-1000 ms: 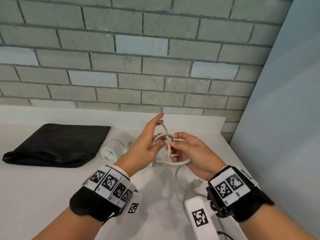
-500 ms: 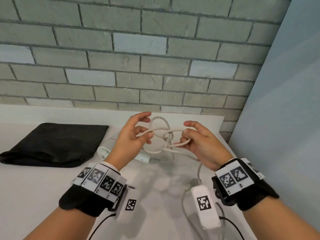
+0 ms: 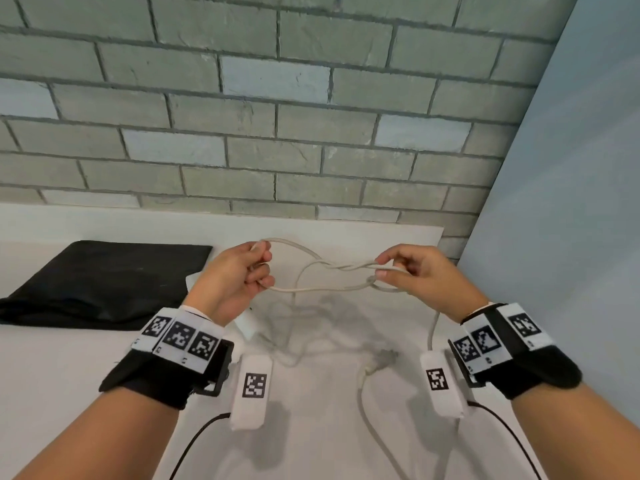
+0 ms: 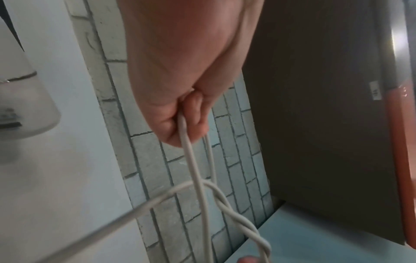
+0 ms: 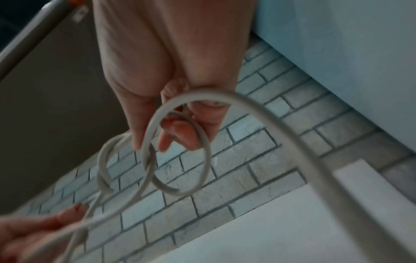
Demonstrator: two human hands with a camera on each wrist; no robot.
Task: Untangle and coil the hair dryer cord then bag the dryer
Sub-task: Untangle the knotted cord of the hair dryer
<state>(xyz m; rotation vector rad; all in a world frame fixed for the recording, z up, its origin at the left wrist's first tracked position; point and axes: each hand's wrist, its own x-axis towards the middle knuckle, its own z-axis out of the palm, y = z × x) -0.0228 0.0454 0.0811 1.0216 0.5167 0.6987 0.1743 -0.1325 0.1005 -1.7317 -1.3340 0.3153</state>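
The white hair dryer cord (image 3: pixel 322 289) is stretched in the air between my hands, its strands twisted together near the right one. My left hand (image 3: pixel 261 268) grips one loop end in curled fingers (image 4: pixel 191 113), with the cord (image 4: pixel 195 169) running out below. My right hand (image 3: pixel 384 268) pinches the other end, and small loops of cord (image 5: pixel 202 160) hang round its fingertips. The plug (image 3: pixel 381 358) lies on the white table (image 3: pixel 69 393). The hair dryer (image 4: pixel 22 106) lies on the table, mostly hidden behind my left wrist in the head view. The black bag (image 3: pixel 104 282) lies flat at the left.
A grey brick wall (image 3: pixel 277 133) runs along the back of the table, and a blue-grey side wall (image 3: pixel 571 202) closes off the right. Slack cord (image 3: pixel 367 410) trails toward the table's front edge. Black sensor cables hang from both wrists.
My hands have moved apart, left going left and right going right, drawing the bunched knot out into a long thin loop. The dryer is now hidden behind my left hand.
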